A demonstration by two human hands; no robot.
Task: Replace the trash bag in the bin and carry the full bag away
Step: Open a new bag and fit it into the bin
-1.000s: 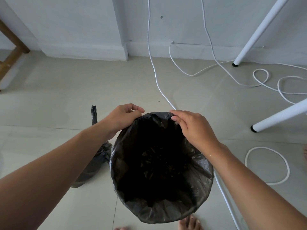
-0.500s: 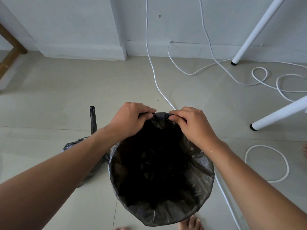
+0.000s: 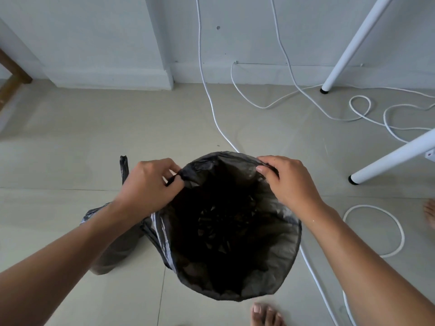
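A round bin stands on the floor at the centre, lined with a black trash bag (image 3: 235, 285) whose mouth is spread over the rim. My left hand (image 3: 150, 184) pinches the bag's edge at the far left of the rim. My right hand (image 3: 289, 182) grips the bag's edge at the far right of the rim. Between the hands the far edge of the bag is stretched taut. A second dark bag, full and tied (image 3: 113, 250), lies on the floor left of the bin, partly hidden by my left forearm.
White cables (image 3: 211, 109) run across the tiled floor behind and right of the bin, one loop (image 3: 374, 231) lying at the right. Two white table legs (image 3: 348, 45) stand at the right. A wooden leg (image 3: 14, 69) is far left. My bare toes (image 3: 266, 314) are below the bin.
My hands have moved apart along the far rim, left hand to the left and right hand to the right, pulling the bag's edge wider between them.
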